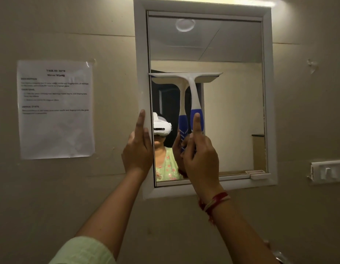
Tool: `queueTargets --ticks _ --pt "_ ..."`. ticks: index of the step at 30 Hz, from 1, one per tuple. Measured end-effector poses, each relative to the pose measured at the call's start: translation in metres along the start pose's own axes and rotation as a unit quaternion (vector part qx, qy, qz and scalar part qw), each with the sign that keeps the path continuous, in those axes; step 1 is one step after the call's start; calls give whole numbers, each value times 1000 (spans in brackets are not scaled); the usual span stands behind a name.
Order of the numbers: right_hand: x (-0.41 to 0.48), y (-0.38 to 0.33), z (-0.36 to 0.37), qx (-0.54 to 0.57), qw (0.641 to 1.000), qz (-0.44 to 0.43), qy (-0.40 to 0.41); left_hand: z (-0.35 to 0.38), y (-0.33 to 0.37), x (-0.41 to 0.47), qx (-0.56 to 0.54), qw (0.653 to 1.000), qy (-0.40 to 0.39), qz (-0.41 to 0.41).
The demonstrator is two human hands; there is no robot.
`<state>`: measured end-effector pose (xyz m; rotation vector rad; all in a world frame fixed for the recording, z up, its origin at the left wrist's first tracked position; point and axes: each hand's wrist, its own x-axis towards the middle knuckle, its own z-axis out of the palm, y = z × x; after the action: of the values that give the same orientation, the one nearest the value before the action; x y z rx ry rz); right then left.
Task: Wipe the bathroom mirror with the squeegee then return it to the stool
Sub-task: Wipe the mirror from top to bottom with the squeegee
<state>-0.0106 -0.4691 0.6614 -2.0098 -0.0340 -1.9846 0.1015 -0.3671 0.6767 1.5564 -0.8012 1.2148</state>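
Right hand grips the squeegee, index finger along it, probably for pressure, blade at the mirror's left edge; flat left hand steadies the frame.

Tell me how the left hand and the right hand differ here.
The left hand lies flat, fingers straight, on the left edge of the white-framed wall mirror; the right hand curls round the blue grip of the white plastic squeegee, forefinger straight along it. The right wrist wears red thread bands; the left wrist is bare. Both are raised to the mirror.
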Motion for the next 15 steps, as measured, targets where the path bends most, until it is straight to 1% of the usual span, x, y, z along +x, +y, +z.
queueTargets --ticks 4,9,15 --pt "-14 0 -3 7 1000 5 -9 2 -2 0 17 1000 1 -14" --pt "-33 3 -10 18 999 15 -31 2 -3 0 16 1000 2 -7" --pt "-64 4 -13 19 999 25 -37 2 -4 0 23 1000 12 -6"
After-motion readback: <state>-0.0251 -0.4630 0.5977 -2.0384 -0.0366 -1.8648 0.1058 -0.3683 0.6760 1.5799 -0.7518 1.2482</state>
